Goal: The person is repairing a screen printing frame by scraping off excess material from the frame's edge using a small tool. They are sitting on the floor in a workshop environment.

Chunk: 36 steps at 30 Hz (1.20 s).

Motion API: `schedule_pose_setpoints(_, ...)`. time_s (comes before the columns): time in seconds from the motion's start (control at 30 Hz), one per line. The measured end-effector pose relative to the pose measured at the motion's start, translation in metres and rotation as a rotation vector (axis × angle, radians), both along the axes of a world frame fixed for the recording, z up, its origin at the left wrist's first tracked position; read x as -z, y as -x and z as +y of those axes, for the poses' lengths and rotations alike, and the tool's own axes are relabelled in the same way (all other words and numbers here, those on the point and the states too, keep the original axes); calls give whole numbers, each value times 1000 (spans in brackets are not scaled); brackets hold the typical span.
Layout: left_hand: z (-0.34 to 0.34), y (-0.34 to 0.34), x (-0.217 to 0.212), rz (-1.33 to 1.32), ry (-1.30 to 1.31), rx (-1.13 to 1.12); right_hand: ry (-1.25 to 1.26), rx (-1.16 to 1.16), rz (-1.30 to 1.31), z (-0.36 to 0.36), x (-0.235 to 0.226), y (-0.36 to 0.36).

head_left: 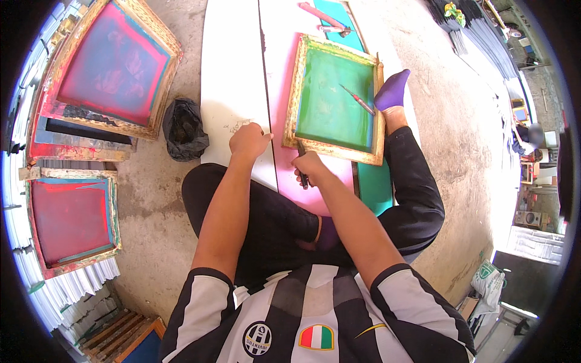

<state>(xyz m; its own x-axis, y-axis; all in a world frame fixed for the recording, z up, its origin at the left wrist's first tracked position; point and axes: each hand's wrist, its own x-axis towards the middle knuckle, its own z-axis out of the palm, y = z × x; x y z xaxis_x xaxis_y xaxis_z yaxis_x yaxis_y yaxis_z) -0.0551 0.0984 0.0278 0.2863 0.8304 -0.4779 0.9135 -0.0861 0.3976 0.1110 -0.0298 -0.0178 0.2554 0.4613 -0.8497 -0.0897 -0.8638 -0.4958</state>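
Note:
A wooden screen-printing frame (378, 151) with green mesh (333, 78) lies on the pink and white board (339, 175) in front of me. My right hand (310, 166) is closed round a slim dark-handled tool (303, 179), its kind unclear. The tool's upper end meets the frame's near left corner. On the white board (233, 66) to the left, my left hand (249, 142) is curled shut beside some small drawn marks; anything inside its fingers is hidden. A thin red pen-like tool (358, 100) rests across the mesh, tip pointing far left.
My purple-socked foot (392, 91) touches the frame's right side. A black plastic bag (184, 130) stands left of the board. Two more screen frames, one blue-pink (115, 66) and one red (72, 221), lean at left. A cutter (334, 28) lies beyond; a person (531, 140) is far right.

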Motion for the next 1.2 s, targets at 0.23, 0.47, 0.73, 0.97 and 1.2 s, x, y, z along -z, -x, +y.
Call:
schedule_pose_setpoints(0.23,-3,-7,3,-90,-40,71,-197,-190,-565,-20,56,10)
schedule_pose_setpoints(0.47,-17,-13,10,-237,-44,241,-246,33,98,-38,0,9)
schedule_pose_setpoints(0.73,-16,-23,18,-195,-73,234,-245,189,369,-28,-14,16)
schedule_pose_setpoints(0.97,-15,-21,36,-234,-93,302,-118,294,255,-11,0,22)
schedule_pose_setpoints(1.2,-13,-24,38,-213,-69,284,-61,255,163,10,-28,27)
